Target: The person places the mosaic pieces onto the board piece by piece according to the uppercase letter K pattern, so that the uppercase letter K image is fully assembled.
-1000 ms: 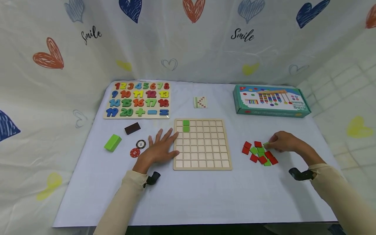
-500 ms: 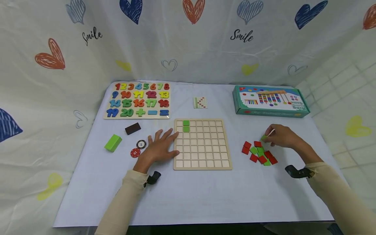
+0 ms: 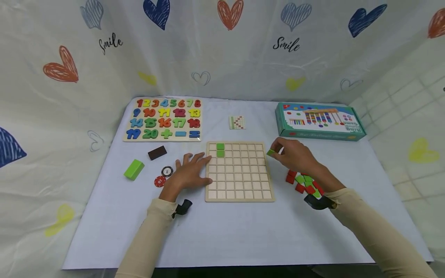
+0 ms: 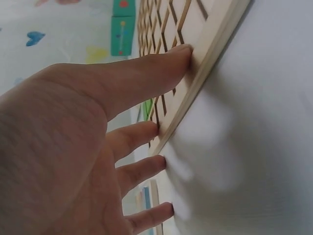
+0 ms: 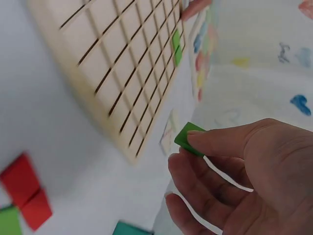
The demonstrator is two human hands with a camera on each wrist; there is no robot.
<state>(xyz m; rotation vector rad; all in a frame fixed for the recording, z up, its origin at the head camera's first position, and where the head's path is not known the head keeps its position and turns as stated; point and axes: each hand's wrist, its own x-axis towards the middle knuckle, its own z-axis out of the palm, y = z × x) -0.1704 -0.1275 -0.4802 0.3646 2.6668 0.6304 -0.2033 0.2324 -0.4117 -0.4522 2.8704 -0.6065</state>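
Observation:
A wooden grid board [image 3: 240, 173] lies mid-table, with two green square tiles [image 3: 220, 150] in adjoining cells of one column near its far left corner. My left hand [image 3: 189, 173] rests with spread fingers at the board's left edge; in the left wrist view its thumb [image 4: 176, 61] lies on the rim. Between thumb and fingertips, my right hand [image 3: 295, 155] pinches a green tile [image 5: 188, 139], held just off the board's far right corner. Below that forearm lies a pile of red and green tiles [image 3: 300, 188], partly hidden by the wrist.
A number puzzle board [image 3: 163, 119] stands at the back left, a small pattern card [image 3: 237, 122] at the back middle, a boxed toy [image 3: 320, 121] at the back right. Left of my left hand are a green block [image 3: 133, 170], a dark block [image 3: 157, 152] and two round chips [image 3: 163, 176].
My right hand has picked a green tile from the pile and carried it left and away from me to beside the board. The left hand stays at the board's edge.

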